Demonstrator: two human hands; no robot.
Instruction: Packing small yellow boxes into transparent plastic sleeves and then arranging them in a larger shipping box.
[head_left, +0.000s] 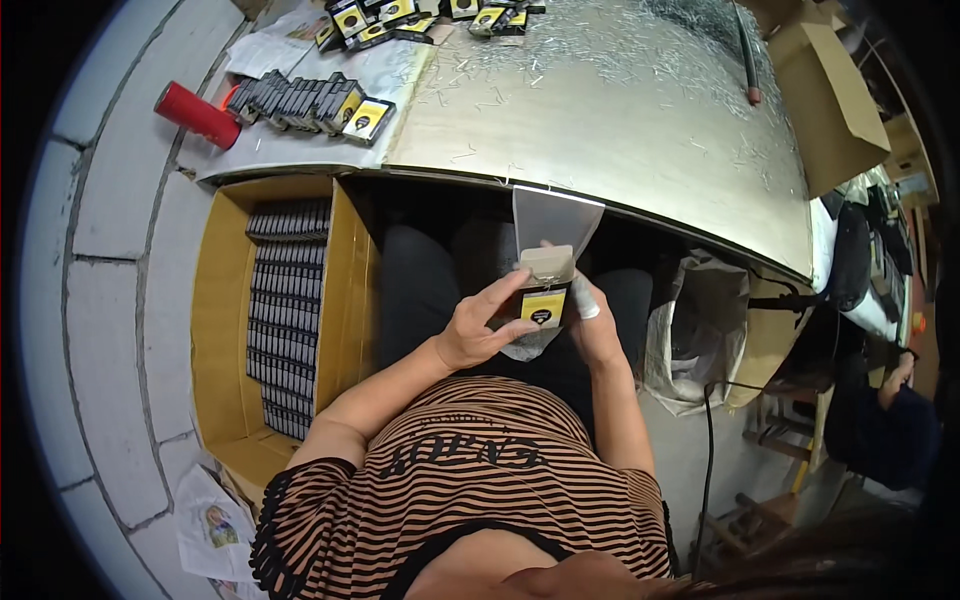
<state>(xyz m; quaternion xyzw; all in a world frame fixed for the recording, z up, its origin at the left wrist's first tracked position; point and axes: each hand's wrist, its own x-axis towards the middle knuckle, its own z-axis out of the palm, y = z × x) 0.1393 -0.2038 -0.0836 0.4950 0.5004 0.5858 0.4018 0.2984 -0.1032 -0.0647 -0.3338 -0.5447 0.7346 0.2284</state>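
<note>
Over my lap I hold a small black and yellow carton [541, 304] with its cardboard top flap open. A clear plastic bag [553, 218] stands up behind it. My left hand [482, 324] grips the carton's left side, thumb and forefinger up along its edge. My right hand [592, 322], a white wrap on one finger, holds the right side from behind. Crumpled clear film hangs under the carton.
A metal-topped table [640, 130] strewn with small bits lies ahead, with rows of black and yellow cartons [300, 100] and a red cylinder [196, 113] at its left. A cardboard box [215, 300] filled with stacked cartons stands at my left. Another person [890, 410] sits at right.
</note>
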